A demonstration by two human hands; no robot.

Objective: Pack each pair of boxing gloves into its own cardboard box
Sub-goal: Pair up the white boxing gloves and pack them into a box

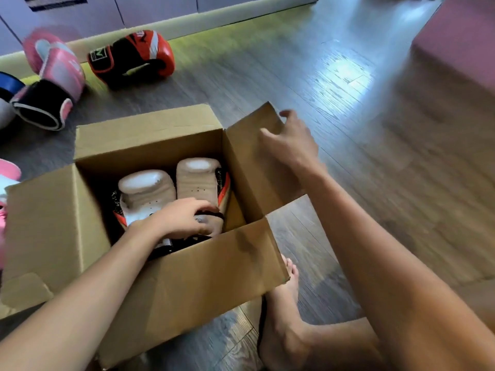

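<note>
A box (201,277) is set open on the floor (321,76), at the centre of the view. Two white gloves (147,183) are stood side by side inside it. The cuff of the glove at 3 o'clock is gripped by the left hand (179,218), its fingers curled down over it. The box's flap (249,162) at 3 o'clock is held upright by the right hand (292,145), with loosely bent fingers hooked over its edge and the thumb laid on its inner face. A pink glove (56,68) at 10 o'clock and a red glove (134,57) at 11 o'clock are seen beyond the box, well apart from it.
</note>
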